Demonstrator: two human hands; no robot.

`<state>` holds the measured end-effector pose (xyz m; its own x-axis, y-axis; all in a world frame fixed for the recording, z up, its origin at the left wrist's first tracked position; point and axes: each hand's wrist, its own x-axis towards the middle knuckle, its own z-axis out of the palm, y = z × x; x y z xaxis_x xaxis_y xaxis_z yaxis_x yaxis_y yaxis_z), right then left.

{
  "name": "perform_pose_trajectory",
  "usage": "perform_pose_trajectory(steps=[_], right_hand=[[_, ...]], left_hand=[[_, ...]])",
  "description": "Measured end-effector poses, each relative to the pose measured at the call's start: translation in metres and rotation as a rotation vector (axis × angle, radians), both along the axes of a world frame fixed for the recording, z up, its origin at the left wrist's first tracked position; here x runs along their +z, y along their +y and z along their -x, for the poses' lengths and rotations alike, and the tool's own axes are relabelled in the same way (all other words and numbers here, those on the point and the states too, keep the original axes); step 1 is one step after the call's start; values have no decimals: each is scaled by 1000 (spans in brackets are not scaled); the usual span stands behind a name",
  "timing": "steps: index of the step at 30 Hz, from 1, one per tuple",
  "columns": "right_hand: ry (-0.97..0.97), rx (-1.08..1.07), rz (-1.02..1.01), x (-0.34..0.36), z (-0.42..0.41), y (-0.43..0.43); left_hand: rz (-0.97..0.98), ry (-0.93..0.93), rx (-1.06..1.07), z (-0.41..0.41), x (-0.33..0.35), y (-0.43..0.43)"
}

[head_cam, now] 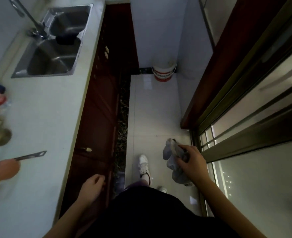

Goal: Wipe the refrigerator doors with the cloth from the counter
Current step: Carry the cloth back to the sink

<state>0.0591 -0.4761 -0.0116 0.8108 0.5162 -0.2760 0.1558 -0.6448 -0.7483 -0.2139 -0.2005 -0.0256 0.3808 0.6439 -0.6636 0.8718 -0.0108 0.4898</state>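
**Q:** Handling properties of the cloth point(177, 174)?

**A:** Grey fabric, hanging in loose folds. Judged soft, light and limp. It should drape and bunch, and is unlikely to slip or break. Hold it at the bunched middle, and gather the loose ends into a pad before wiping.

**Q:** Location?

**A:** Lower right of centre in the frame, carried in the air above the floor point(150, 109). It is off the worktop point(47, 117), which runs down the left side.

**Q:** State of each grip?

**A:** The right grip point(191, 160) is clamped on the upper bunch of the cloth with fingers curled round it, and the rest hangs beneath. The left grip point(93, 184), lower centre-left beside the dark cabinet front, has loosely curled fingers and holds nothing.

**Q:** Surroundings?

**A:** The sink point(56, 43) is at upper left and the bucket point(164, 71) at upper centre. The refrigerator doors cannot be identified with certainty.
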Motion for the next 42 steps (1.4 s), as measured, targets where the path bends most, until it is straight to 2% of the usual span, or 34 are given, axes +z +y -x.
perform_pose_trajectory(steps=[4, 6, 8, 12, 18, 22, 26, 33, 37, 42], right_hand=[[40, -63, 69, -10, -36, 18], [37, -116, 123, -14, -55, 25], [22, -172, 170, -15, -71, 31], [-10, -219, 225, -10, -114, 56], [18, -236, 253, -13, -181, 107], [25, -127, 258, -26, -241, 155], [57, -13, 225, -37, -313, 211], [27, 362, 106, -22, -423, 334], [-13, 581, 72, -2, -459, 407], [36, 810, 58, 10, -482, 486]], left_hand=[[38, -6, -33, -48, -20, 50], [91, -4, -44, -60, -59, 88], [115, -25, -55, -87, -68, 113], [68, -52, -180, -188, -9, 142], [49, -112, -159, -276, -2, 195], [50, -73, -103, -304, -15, 230], [-42, -3, -72, -318, -22, 258], [-124, 26, 171, -355, -15, 283], [-155, -16, 309, -369, -5, 293], [-164, -49, 457, -369, -10, 309]])
